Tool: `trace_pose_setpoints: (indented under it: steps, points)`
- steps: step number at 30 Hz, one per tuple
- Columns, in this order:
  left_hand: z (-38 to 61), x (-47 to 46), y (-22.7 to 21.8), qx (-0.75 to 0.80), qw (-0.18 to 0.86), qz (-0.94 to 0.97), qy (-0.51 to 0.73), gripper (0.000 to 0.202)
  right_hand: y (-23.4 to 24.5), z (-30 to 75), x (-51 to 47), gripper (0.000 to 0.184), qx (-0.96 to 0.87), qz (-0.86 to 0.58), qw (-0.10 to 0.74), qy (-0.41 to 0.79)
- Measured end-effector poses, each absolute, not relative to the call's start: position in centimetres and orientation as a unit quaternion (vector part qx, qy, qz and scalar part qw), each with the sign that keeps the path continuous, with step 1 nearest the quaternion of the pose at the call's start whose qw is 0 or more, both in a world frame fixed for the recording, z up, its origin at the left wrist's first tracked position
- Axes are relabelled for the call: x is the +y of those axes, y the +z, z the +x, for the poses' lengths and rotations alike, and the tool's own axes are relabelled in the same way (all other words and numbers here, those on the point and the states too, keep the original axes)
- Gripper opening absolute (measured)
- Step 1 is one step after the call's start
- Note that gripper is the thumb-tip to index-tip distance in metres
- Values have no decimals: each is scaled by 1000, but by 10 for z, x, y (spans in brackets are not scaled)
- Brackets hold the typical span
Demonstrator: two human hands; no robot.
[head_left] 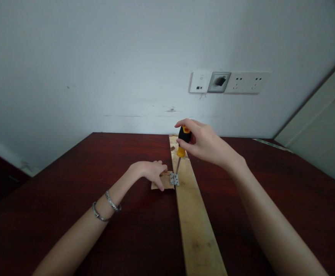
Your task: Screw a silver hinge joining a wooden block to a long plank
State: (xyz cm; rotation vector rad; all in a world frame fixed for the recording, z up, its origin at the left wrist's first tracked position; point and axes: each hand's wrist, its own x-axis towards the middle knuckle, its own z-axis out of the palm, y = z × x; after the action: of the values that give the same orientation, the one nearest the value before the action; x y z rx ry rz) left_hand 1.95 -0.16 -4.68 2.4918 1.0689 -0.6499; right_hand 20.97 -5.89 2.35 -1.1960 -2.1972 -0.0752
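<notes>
a glossy dark red-brown wooden counter (135, 237) stands against a white painted wall (98, 57) with a few dark scuffs. above its back edge runs a row of plates: a white one (199, 82), a grey one (211, 82) with a black object in it, and a wide white double socket (247, 83). a pale panelled door (325, 126) rises at the right, near a thin green-and-white strip (273, 145). a long pale wooden plank (196, 214) lies front to back; a small light-brown wooden board (166, 181) sits against its left side, a silver metal hinge (174, 179) bridging both. the left hand (150, 170), two silver bracelets (112, 204) behind its wrist, partly covers the board, pinching it between thumb and fingers. the right hand (203, 140) pinches a yellow-and-black-handled screwdriver (181, 152), tilted, its tip at the hinge's right leaf.
</notes>
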Motion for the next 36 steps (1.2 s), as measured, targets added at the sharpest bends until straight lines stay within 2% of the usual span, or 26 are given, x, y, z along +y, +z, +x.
trace_pose_setpoints:
  steps: [4,12,17,25,30,36]
  points:
    - [20,-3,-46,376,174,881,-230,86,23,208,-60,41,-837,-450,310,-27]
    - [20,-1,-46,376,183,878,-233,87,25,210,-60,29,-829,-462,313,-44]
    - [20,-1,-46,373,186,879,-231,89,24,208,-62,43,-828,-470,305,-28]
    - [20,-1,-47,374,179,880,-232,87,24,210,-60,27,-826,-464,319,-33]
    - [20,-1,-47,371,179,881,-233,89,25,208,-63,37,-827,-472,306,-31]
    - [20,-1,-47,376,177,880,-229,86,24,209,-61,29,-824,-473,308,-43]
